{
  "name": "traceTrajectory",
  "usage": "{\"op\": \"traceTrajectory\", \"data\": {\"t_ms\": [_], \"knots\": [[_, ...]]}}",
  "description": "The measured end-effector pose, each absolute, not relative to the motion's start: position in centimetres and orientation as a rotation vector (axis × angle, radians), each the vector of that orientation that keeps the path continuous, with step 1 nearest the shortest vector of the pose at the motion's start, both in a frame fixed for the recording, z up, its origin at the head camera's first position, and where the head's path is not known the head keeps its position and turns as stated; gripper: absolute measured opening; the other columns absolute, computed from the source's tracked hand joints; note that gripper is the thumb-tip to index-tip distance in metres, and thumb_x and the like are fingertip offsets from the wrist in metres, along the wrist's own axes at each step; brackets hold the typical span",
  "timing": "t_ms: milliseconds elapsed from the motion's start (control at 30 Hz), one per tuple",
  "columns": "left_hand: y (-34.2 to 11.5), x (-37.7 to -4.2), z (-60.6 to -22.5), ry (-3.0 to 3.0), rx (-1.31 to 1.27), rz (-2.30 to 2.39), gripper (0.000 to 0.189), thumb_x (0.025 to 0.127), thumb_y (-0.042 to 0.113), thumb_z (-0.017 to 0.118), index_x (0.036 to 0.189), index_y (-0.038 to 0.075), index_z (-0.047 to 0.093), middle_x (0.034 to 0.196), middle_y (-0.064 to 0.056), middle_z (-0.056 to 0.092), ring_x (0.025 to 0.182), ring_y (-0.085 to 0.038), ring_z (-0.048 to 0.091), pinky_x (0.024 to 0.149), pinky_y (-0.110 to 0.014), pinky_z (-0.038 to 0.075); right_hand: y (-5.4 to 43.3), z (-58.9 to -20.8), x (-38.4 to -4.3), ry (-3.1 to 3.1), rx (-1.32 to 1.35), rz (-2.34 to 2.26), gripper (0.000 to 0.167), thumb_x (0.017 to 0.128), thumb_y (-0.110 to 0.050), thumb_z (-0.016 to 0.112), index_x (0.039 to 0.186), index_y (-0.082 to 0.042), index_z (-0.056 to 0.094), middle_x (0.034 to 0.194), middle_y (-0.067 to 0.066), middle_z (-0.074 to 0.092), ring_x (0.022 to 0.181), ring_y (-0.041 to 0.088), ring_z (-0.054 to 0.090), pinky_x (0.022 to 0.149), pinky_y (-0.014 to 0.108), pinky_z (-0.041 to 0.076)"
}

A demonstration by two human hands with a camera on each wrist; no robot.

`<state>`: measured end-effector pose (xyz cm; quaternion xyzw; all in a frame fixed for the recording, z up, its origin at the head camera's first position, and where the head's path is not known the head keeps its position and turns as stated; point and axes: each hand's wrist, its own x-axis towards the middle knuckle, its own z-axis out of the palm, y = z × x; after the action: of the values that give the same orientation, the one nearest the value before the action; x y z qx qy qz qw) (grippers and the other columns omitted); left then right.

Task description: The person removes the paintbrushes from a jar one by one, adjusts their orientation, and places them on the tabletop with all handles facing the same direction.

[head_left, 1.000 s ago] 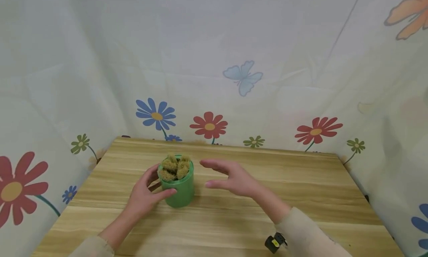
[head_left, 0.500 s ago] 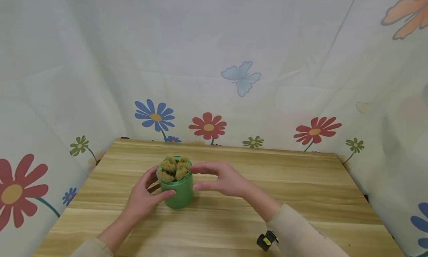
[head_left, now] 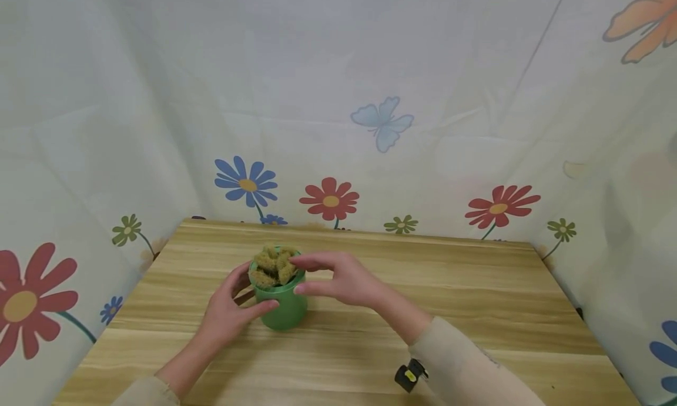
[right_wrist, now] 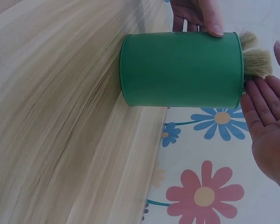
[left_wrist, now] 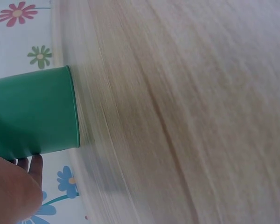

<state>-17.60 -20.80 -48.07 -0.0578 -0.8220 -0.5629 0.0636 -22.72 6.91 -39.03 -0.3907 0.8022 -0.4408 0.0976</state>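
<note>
A green cylindrical can (head_left: 285,311) stands upright on the wooden table, left of centre. Several tan bristle tufts (head_left: 268,260) of brushes rise above its rim; their handles are hidden inside. My left hand (head_left: 224,306) holds the can from the left, thumb on the near side and fingers behind. In the right wrist view that thumb lies on the can's wall near the rim. My right hand (head_left: 346,279) is at the rim's right side, its extended fingers right at the bristle tufts (right_wrist: 257,63) and its thumb apart from them. The left wrist view has the can (left_wrist: 32,114) and part of the left hand (left_wrist: 14,189).
The wood-grained table (head_left: 449,312) extends right and toward me. A pale cloth backdrop (head_left: 296,100) with printed flowers and butterflies encloses its back and sides. By the right sleeve (head_left: 465,359) is a small black device (head_left: 409,375) with a yellow mark.
My right hand has moved left, from a gap beside the can to the bristle tufts at its rim. The left hand and the can have stayed in place.
</note>
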Motion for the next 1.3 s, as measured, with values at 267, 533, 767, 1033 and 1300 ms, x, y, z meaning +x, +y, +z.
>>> {"op": "traceTrajectory", "data": {"t_ms": [267, 533, 767, 1033, 1300], "knots": [[-20.7, -17.4, -47.9, -2.474, -0.161, -1.709, 0.091, 0.086, 0.027, 0.094, 0.161, 0.014, 0.043, 0.152, -0.016, 0.057, 0.141, -0.038, 0.055, 0.115, -0.054, 0.053, 6.0, -39.2, -22.8, 2.440, -1.213, -1.304, 0.049, 0.097, -0.029, 0.082, 0.143, -0.017, 0.070, 0.139, -0.004, 0.071, 0.125, 0.009, 0.067, 0.108, 0.027, 0.056], [-20.4, -17.3, -47.8, -2.460, -0.166, -1.739, 0.092, 0.086, 0.025, 0.094, 0.162, 0.014, 0.042, 0.152, -0.017, 0.057, 0.141, -0.038, 0.054, 0.115, -0.053, 0.053, 5.9, -39.2, -22.3, 2.449, -1.231, -1.394, 0.038, 0.097, -0.022, 0.082, 0.134, -0.014, 0.075, 0.126, -0.001, 0.077, 0.114, 0.009, 0.072, 0.101, 0.027, 0.060], [-20.6, -17.3, -48.1, -2.462, -0.166, -1.730, 0.091, 0.087, 0.026, 0.093, 0.162, 0.015, 0.042, 0.153, -0.016, 0.056, 0.142, -0.038, 0.054, 0.115, -0.055, 0.052, 4.9, -39.6, -22.4, 2.452, -1.286, -1.434, 0.033, 0.099, -0.020, 0.081, 0.130, -0.011, 0.076, 0.121, 0.002, 0.078, 0.109, 0.009, 0.073, 0.098, 0.029, 0.063], [-20.5, -17.1, -48.2, -2.469, -0.156, -1.716, 0.091, 0.087, 0.027, 0.093, 0.161, 0.014, 0.042, 0.152, -0.017, 0.057, 0.141, -0.039, 0.054, 0.114, -0.054, 0.053, 3.9, -40.0, -22.3, 2.493, -1.299, -1.446, 0.024, 0.100, -0.017, 0.079, 0.124, -0.012, 0.079, 0.114, 0.000, 0.079, 0.104, 0.006, 0.072, 0.096, 0.036, 0.065], [-20.5, -17.1, -47.8, -2.461, -0.168, -1.723, 0.089, 0.088, 0.024, 0.092, 0.161, 0.014, 0.043, 0.152, -0.018, 0.057, 0.141, -0.039, 0.055, 0.114, -0.054, 0.053, 3.6, -40.1, -22.3, 2.554, -1.367, -1.493, 0.012, 0.100, -0.012, 0.078, 0.111, -0.011, 0.081, 0.102, -0.001, 0.079, 0.093, 0.004, 0.070, 0.084, 0.036, 0.067]]}}
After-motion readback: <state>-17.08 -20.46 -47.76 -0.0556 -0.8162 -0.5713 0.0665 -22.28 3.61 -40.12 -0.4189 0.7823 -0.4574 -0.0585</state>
